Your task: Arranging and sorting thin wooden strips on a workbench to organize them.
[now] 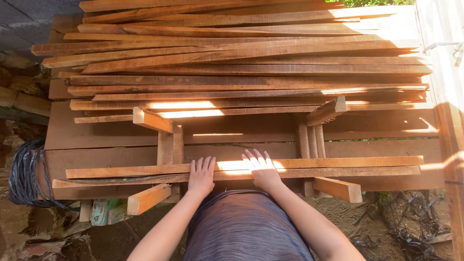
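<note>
While both lie flat, fingers apart, left hand and right hand press 2 wooden slats.

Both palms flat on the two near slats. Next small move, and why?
Probably curl the fingers over the far edge of the upper slat and draw it toward the body. Left hand and right hand lie flat, gripping nothing, on it and the lower slat, both loose across the two cross blocks.
</note>
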